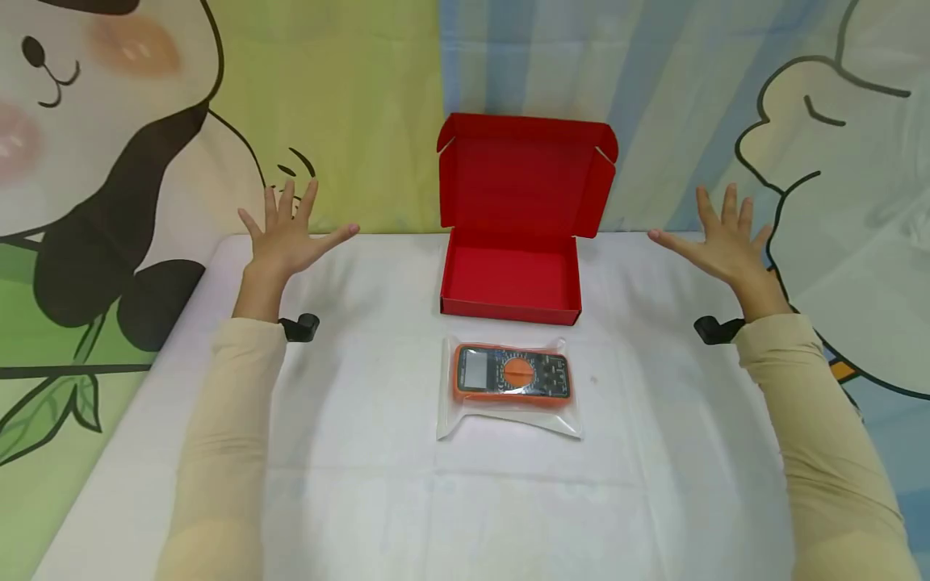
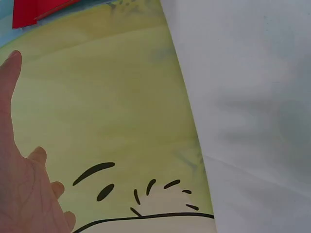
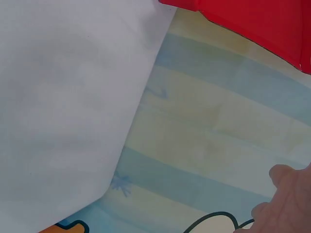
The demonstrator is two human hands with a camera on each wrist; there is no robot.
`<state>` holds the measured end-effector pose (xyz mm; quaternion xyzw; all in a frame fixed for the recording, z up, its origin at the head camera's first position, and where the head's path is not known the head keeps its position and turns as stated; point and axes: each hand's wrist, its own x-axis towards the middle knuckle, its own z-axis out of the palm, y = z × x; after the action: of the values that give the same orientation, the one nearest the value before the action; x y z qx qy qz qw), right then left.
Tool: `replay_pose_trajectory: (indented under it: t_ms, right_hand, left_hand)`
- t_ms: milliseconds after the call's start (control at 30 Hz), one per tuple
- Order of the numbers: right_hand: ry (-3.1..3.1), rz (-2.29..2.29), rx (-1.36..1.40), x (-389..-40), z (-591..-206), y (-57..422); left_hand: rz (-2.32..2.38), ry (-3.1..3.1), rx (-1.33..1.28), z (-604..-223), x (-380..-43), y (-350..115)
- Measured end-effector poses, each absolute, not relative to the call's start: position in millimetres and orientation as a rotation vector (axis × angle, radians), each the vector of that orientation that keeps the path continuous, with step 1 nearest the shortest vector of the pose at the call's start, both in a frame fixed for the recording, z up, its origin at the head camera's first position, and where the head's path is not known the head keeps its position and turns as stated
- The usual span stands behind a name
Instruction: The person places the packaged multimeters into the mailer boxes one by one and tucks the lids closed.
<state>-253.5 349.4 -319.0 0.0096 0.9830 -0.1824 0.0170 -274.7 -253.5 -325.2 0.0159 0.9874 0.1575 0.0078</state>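
Observation:
My left hand (image 1: 283,240) is raised over the table's left side, fingers spread wide and nothing in it. Opposite, over the right side, my right hand (image 1: 726,244) is held up the same way, its fingers splayed and holding nothing. Between them at the back of the table stands a red cardboard box (image 1: 511,313) with its lid (image 1: 519,173) raised; its inside shows bare red. In front of the box lies an orange and black multimeter (image 1: 513,374) in a clear plastic bag (image 1: 523,415), dial and screen facing up. Both hands are apart from these things.
A white cloth covers the table (image 1: 465,516). Behind it hangs a printed curtain (image 1: 349,121) with cartoon animals, close behind the box lid. Each wrist carries a small black camera mount, the left mount (image 1: 300,328) and the right mount (image 1: 715,330).

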Motion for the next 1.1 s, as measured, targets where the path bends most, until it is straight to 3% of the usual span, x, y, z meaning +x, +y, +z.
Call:
replay_pose_trajectory:
  t_ms: [1100]
  right_hand:
    - [3.135,-0.874,-0.064,-232,-325,329]
  left_hand:
    - [0.640,3.245,0.321,-361,-257,-206]
